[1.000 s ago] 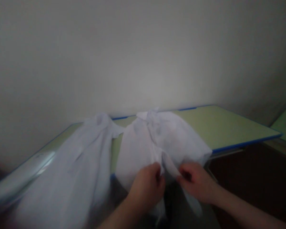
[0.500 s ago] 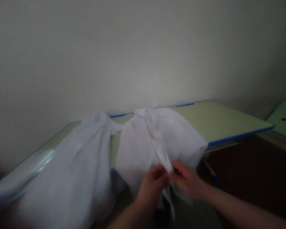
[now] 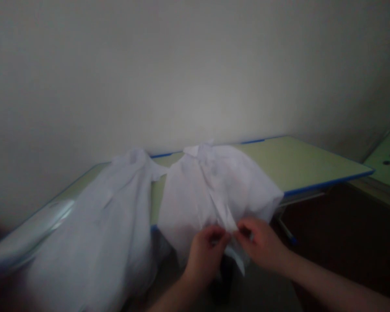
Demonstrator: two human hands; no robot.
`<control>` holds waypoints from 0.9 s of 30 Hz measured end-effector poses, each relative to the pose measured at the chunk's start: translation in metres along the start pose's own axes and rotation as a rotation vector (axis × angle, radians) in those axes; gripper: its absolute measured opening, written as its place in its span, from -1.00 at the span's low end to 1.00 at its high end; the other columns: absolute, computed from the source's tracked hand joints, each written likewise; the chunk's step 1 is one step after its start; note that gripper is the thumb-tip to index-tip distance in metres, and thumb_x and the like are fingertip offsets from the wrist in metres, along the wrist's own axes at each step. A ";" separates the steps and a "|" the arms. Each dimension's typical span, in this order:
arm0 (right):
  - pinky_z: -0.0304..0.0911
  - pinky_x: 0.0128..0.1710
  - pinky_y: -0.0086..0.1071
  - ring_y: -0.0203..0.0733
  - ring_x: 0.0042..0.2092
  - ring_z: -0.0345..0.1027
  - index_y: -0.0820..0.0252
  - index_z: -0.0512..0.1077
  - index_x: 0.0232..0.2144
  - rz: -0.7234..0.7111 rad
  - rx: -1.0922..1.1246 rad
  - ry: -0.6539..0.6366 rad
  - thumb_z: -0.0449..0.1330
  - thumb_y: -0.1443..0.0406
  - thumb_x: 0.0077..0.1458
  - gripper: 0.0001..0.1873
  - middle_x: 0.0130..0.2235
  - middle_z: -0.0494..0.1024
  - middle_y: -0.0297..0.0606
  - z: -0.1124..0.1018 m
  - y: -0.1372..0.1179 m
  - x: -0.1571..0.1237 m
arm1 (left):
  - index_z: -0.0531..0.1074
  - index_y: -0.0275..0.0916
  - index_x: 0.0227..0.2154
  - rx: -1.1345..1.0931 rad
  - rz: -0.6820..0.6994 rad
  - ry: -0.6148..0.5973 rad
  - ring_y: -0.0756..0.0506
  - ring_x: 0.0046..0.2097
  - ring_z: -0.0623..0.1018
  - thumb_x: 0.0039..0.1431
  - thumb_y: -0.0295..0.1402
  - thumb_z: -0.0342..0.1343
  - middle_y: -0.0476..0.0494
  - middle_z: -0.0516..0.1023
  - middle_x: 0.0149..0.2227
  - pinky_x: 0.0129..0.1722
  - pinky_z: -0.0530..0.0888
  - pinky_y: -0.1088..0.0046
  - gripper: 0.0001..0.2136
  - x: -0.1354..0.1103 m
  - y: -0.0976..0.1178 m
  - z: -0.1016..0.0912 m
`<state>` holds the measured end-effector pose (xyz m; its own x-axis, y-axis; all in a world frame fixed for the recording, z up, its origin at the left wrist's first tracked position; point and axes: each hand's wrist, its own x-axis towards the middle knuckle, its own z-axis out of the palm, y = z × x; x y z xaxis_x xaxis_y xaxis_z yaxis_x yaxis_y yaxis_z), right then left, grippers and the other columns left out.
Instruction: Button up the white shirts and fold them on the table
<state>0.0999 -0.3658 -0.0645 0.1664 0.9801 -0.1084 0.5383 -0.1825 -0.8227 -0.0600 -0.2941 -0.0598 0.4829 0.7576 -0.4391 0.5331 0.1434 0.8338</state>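
Two white shirts lie on a pale green table (image 3: 305, 167) with a blue edge. The right white shirt (image 3: 195, 195) hangs over the near edge, its front opening facing me. My left hand (image 3: 206, 253) pinches the left side of that opening near the hem. My right hand (image 3: 261, 242) pinches the right side, fingertips almost touching the left hand's. Both hands are closed on the fabric. The left white shirt (image 3: 107, 216) lies spread beside it, untouched.
A plain pale wall stands right behind the table. A second green tabletop (image 3: 388, 162) with two dark holes sits at the far right. Dark floor (image 3: 344, 229) shows between them, and a table leg (image 3: 284, 229) drops below the right edge.
My hands have come together at the shirt's front opening; a second ago they were a little apart. The view has shifted slightly.
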 end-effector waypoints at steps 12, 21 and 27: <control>0.01 -0.38 -0.43 -0.30 -0.40 0.21 0.22 0.35 -0.55 -0.191 -0.158 0.043 0.11 0.34 0.00 -0.88 -0.51 0.38 -0.32 0.003 -0.011 -0.004 | 0.50 -0.33 -0.46 -0.242 -0.055 -0.127 -0.03 -0.41 0.45 -0.01 -0.22 0.14 -0.10 0.51 -0.49 -0.38 0.35 0.50 -0.77 -0.003 -0.005 -0.003; 0.05 -0.29 -0.36 -0.25 -0.35 0.26 0.19 0.42 -0.45 -0.311 -0.216 0.073 0.09 0.35 0.05 -0.88 -0.46 0.44 -0.28 0.010 -0.005 -0.009 | 0.52 -0.33 -0.46 -0.144 -0.080 -0.061 -0.06 -0.40 0.46 -0.03 -0.22 0.15 -0.13 0.54 -0.47 -0.38 0.35 0.49 -0.76 -0.003 -0.003 -0.003; 0.11 -0.30 -0.37 -0.23 -0.35 0.28 0.22 0.45 -0.32 -0.381 -0.099 -0.095 0.00 0.33 0.11 -0.78 -0.42 0.46 -0.22 -0.007 -0.012 -0.008 | 0.51 -0.33 -0.49 -0.244 -0.112 -0.095 -0.06 -0.41 0.47 -0.07 -0.19 0.18 -0.12 0.53 -0.49 -0.36 0.37 0.47 -0.75 -0.002 -0.008 -0.006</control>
<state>0.0974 -0.3718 -0.0500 -0.1345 0.9811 0.1388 0.6249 0.1927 -0.7565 -0.0692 -0.2931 -0.0638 0.4999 0.6670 -0.5524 0.4089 0.3805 0.8295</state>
